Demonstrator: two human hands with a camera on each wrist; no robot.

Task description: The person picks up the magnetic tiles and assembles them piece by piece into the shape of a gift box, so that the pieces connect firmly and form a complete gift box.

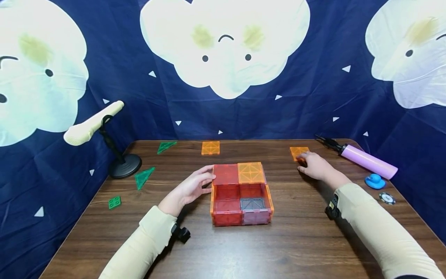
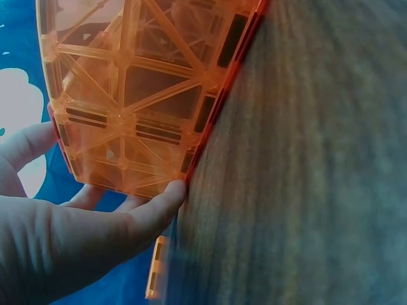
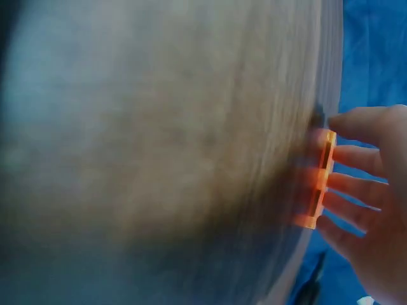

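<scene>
A low box of translucent magnetic tiles (image 1: 226,219), mostly red with orange sides, stands mid-table. A red tile (image 1: 225,174) and an orange tile (image 1: 251,173) cover its back half; its front half is open on top, with a grey tile (image 1: 252,204) inside. At its left back corner, my left hand (image 1: 191,187) rests lightly, thumb and fingers fairly straight against the orange side (image 2: 159,95). Far to the right, my right hand (image 1: 315,164) holds an orange square magnetic tile (image 1: 298,151), fingertips on its face and thumb by its edge (image 3: 322,181). The other fingertips are partly hidden.
Another orange tile (image 1: 210,147) and two green triangle tiles (image 1: 144,177) lie at the back and left, near a green toy brick (image 1: 114,202). A black stand (image 1: 124,166) is at left. A purple pump (image 1: 369,161), blue duck (image 1: 375,181) and poker chip (image 1: 387,198) lie right.
</scene>
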